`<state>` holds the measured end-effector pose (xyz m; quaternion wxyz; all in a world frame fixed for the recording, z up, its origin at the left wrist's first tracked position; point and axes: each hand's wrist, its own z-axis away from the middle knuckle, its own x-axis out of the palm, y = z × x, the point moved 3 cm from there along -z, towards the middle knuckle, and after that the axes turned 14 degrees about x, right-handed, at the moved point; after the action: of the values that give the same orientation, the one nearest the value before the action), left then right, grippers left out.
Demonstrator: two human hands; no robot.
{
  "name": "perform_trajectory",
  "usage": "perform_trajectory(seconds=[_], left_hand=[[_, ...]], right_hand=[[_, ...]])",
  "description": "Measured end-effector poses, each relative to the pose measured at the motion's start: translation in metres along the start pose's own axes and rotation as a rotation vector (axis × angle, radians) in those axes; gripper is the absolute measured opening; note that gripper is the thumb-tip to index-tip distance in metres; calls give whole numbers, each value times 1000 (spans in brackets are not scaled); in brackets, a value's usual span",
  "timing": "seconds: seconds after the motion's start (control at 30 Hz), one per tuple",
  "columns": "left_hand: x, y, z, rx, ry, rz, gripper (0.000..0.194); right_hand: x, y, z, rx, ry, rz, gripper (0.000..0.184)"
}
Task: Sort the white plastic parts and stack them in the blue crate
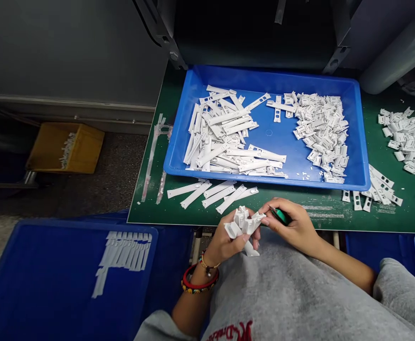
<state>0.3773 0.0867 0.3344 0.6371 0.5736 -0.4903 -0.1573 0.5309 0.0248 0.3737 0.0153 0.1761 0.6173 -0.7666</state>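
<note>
My left hand (227, 241) is closed around a bunch of white moulded plastic parts (242, 223), which stick out above and below my fingers. My right hand (294, 227) pinches a small green-handled tool (281, 216), and its dark metal tip points at those parts, close to them. Both hands are over my grey-clad lap, just in front of the green work mat (335, 208). Several long white plastic strips (211, 195) lie on the mat just beyond my hands. My left wrist wears beaded bracelets (199, 279).
A blue plastic tray (275, 75) on the mat holds white strips (214, 137) and small white pieces (321, 132). More white pieces (406, 142) lie heaped at the right. A blue crate (51, 265) with lined-up white strips sits low left, and a yellow box (65, 148) stands on the floor.
</note>
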Motion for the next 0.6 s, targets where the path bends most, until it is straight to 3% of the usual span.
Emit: perform_trajectory(seconds=[0.2,0.37,0.6], left_hand=[[1,11,1,310,107,-468,11],[2,25,1,585,78,-877,18],[-1,32,4,697,-5,-1096,22]], right_hand=[[-13,-16,7,-142,-9,109,25],[-21,-29,18,-162,-51,188,34],[-14,-26,21,-52,-154,69,12]])
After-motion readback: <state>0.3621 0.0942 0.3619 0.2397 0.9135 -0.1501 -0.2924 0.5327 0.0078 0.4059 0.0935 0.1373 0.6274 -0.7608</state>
